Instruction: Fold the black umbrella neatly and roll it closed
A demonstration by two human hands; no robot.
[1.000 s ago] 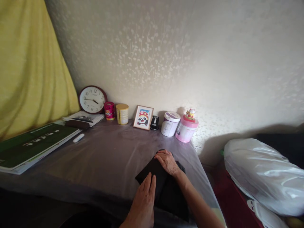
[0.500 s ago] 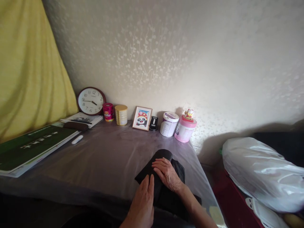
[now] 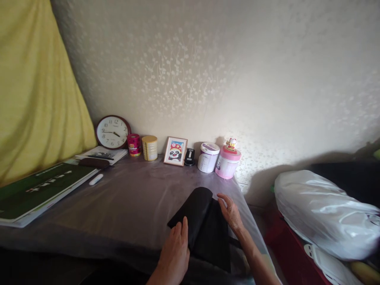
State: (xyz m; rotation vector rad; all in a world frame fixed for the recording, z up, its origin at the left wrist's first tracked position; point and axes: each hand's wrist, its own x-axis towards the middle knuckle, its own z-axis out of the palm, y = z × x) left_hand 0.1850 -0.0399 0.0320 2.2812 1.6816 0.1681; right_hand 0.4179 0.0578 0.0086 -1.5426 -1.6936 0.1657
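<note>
Seemingly mid-fold — the black, flat, fabric-like piece [image 3: 212, 239] lies lower centre, left hand [image 3: 174, 250] against it, grip unclear; right hand [image 3: 231, 213] loosely half-curled, holding nothing — flattening calls for both palms.

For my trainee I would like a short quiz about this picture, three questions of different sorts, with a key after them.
1. Which thing stands next to the yellow can, on its right in the view? A) the picture frame B) the clock C) the plastic bag
2. True or false: the right hand lies on the green book.
3. Fill in: on the lid of the pink tub sits a small ____.

Key:
1. A
2. False; it is by the right side of the black cloth.
3. figurine
</note>
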